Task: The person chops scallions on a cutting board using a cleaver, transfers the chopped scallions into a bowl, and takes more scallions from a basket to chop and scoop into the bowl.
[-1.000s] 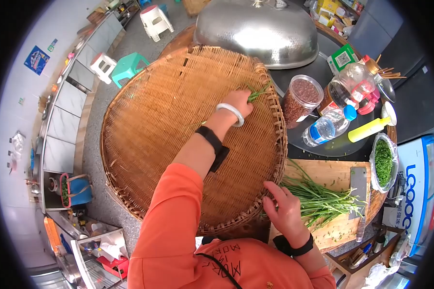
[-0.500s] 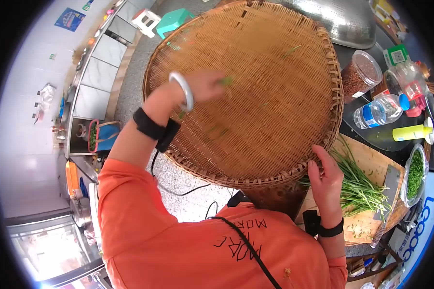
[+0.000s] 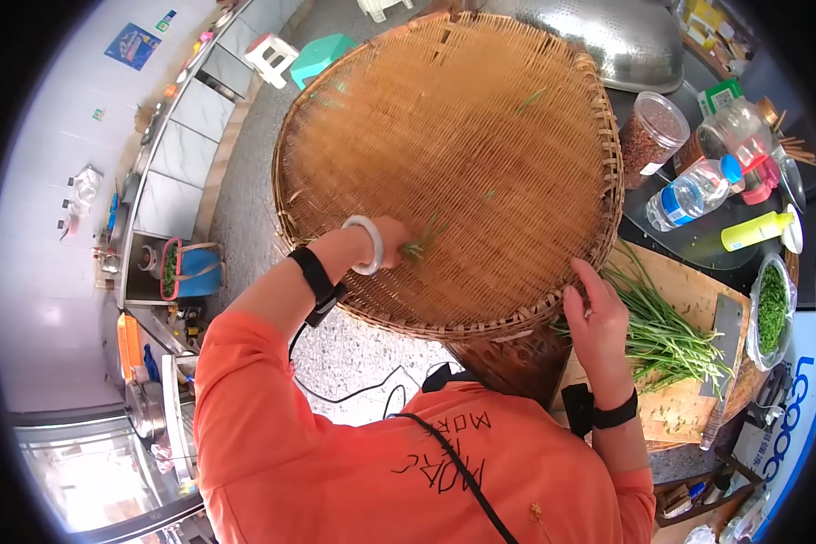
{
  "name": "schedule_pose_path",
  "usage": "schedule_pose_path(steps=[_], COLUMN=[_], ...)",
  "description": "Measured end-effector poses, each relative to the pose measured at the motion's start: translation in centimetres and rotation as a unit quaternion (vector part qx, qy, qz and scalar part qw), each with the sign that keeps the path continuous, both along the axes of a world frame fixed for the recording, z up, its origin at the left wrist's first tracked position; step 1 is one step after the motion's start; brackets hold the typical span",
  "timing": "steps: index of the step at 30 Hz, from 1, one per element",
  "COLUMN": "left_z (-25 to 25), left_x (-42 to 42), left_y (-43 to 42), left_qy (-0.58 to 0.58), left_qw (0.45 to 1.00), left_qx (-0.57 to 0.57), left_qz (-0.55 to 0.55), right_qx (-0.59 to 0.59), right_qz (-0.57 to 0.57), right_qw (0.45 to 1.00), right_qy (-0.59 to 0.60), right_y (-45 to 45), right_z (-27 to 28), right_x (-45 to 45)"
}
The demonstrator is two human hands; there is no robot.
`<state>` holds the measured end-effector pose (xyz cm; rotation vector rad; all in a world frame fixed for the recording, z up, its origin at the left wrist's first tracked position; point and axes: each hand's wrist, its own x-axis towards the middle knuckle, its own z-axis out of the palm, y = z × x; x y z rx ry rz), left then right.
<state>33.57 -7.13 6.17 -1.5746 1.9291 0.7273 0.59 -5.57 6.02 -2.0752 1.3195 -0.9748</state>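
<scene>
A large round woven bamboo tray spans the middle of the view, with a few thin green scraps lying on its weave. My left hand, with a pale bangle at the wrist, is low over the tray's near left part. Its fingers are closed on a small pinch of green leaf scraps. At the near right rim, my right hand grips the tray's edge between thumb and fingers. Beside that hand, a bunch of long green chives lies on a wooden cutting board.
A cleaver lies on the board's right side. Chopped greens fill a lined bowl. A jar, a water bottle and a yellow-green bottle stand right. A metal basin and a green stool are beyond the tray.
My left hand has moved toward me across the tray, still pinching green scraps. My right hand stays at the rim. The whole view has shifted slightly.
</scene>
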Motion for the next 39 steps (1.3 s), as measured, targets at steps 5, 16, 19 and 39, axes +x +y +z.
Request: schedule_pose_path(steps=[5,16,19,39], left_z=[1.7,13.3,13.8,4.9], left_x=[4.1,0.5,-1.3,-38.0], left_y=[-1.6,-1.6,-3.2,-5.7], left_qy=[0.23,0.609,0.636,0.274], left_qw=[0.948,0.648,0.665,0.942], left_qx=[-0.185,-0.201,-0.208,-0.126], left_qz=[0.117,0.411,0.332,-0.149], right_qx=[-0.034,-0.021,-0.018,0.163], right_qz=[0.007,0.035,0.025,-0.244], right_qw=[0.999,0.998,0.999,0.951], right_qy=[-0.002,-0.04,-0.029,-0.097], right_y=[0.1,1.3,2.2,9.0], right_z=[-0.5,1.0,1.5,-1.9], right_x=[-0.3,-0.5,-1.9,-17.7])
